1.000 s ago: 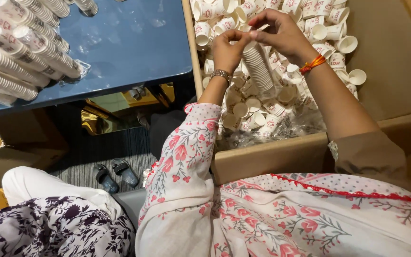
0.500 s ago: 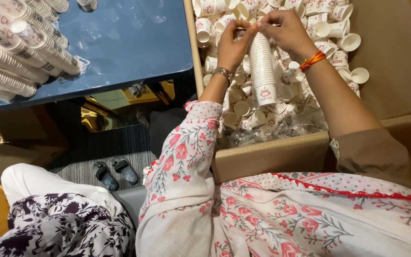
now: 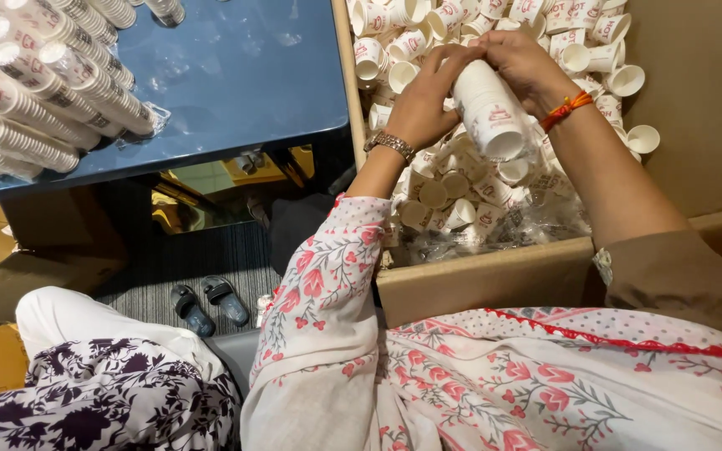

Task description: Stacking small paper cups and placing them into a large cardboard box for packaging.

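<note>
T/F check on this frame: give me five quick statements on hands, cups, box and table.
1. Both hands, left hand and right hand, hold the stack of paper cups. True.
2. The stack is over the blue table. False: it is over the cardboard box.
3. Loose cups lie in the box. True.
4. The left wrist is bare. False: it wears a wristwatch.
5. Sleeved cup stacks lie on the table. True.

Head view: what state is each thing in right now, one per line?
Stack of paper cups: nested, tilted, held above the box.
Left hand: gripping the stack's upper end.
Right hand: gripping the stack's upper end.
Cardboard box: open, holding loose cups.
Loose cups: jumbled, lying every way.
Wrapped cup sleeves: lying piled on the blue table.
</note>
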